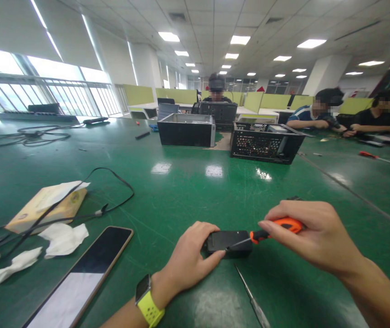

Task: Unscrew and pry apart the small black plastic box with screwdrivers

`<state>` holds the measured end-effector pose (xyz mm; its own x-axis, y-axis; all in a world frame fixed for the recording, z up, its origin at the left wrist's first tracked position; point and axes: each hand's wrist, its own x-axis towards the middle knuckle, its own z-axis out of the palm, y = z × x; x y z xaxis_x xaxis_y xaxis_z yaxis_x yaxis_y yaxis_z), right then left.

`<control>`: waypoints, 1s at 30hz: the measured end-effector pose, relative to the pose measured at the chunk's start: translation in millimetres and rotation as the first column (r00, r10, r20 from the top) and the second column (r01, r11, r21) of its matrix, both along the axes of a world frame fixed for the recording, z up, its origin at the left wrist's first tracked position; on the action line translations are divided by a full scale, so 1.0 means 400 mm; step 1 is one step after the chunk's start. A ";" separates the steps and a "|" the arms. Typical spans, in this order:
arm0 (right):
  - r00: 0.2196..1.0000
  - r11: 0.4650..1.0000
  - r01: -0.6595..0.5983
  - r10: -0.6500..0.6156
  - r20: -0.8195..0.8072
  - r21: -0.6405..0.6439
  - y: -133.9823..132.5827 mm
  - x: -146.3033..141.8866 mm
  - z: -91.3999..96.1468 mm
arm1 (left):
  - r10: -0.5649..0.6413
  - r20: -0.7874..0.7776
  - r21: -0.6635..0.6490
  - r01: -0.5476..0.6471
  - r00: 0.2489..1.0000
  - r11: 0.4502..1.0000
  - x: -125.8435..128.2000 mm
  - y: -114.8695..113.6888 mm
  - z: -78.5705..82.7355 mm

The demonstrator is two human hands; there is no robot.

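Note:
A small black rectangular box, like a power adapter (234,240), lies on the green table in front of me. My left hand (196,255) grips its left end, thumb on the near edge and fingers at the far side. In my right hand (307,234) is a screwdriver with an orange and black handle (288,225), held at a slant. Its thin shaft points down left, and the tip meets the top of the box near my left thumb. Just nearer to me lies a slim metal tool, like tweezers (252,298).
A phone (88,273), crumpled tissues (64,238), a tissue pack (49,205) and black cables (116,207) lie at left. Computer cases (186,132) stand farther back. Another screwdriver (368,155) is at far right. Several people sit around the table.

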<state>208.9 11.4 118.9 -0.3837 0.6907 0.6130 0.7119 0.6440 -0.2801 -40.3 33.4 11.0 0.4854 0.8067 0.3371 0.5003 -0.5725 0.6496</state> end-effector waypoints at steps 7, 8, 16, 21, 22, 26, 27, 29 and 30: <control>0.907 0.930 0.350 -0.367 -0.207 -0.115 0.062 0.059 -0.119 | 0.006 0.005 0.020 -0.006 1.000 1.000 0.002 0.001 0.000; 0.906 0.921 0.354 -0.381 -0.185 -0.164 0.064 0.069 -0.153 | 0.008 0.005 0.023 -0.009 1.000 1.000 0.002 0.001 0.000; 0.936 0.877 0.343 -0.347 0.050 -0.337 0.034 0.101 -0.289 | 0.025 -0.076 0.090 -0.018 0.997 0.996 0.000 -0.003 0.004; 0.943 0.864 0.325 -0.268 0.195 -0.384 -0.035 0.043 -0.227 | 0.016 -0.101 0.134 -0.002 0.995 0.991 -0.001 -0.005 0.010; 0.956 0.837 0.268 -0.172 0.236 -0.476 -0.058 0.025 -0.218 | 0.018 -0.104 0.136 -0.004 0.994 0.991 -0.002 -0.006 0.011; 0.960 0.663 0.132 0.099 0.261 -0.737 -0.132 -0.030 -0.207 | 0.022 -0.107 0.136 -0.007 0.994 0.991 -0.002 -0.009 0.010; 0.965 0.640 0.099 0.127 0.232 -0.762 -0.137 -0.034 -0.209 | 0.023 -0.104 0.135 -0.009 0.994 0.991 -0.002 -0.009 0.009; 0.974 0.573 0.003 0.182 0.131 -0.819 -0.130 -0.031 -0.213 | 0.027 -0.100 0.132 -0.013 0.995 0.991 -0.002 -0.008 0.006; 0.977 0.527 -0.045 0.201 0.073 -0.848 -0.121 -0.025 -0.216 | 0.029 -0.097 0.132 -0.016 0.995 0.991 -0.002 -0.008 0.004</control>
<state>199.0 -37.0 32.6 -0.5342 0.7932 -0.2924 0.7247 0.2516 -0.6415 -40.9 30.2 12.8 0.5038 0.7696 0.3923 0.5714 -0.6375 0.5169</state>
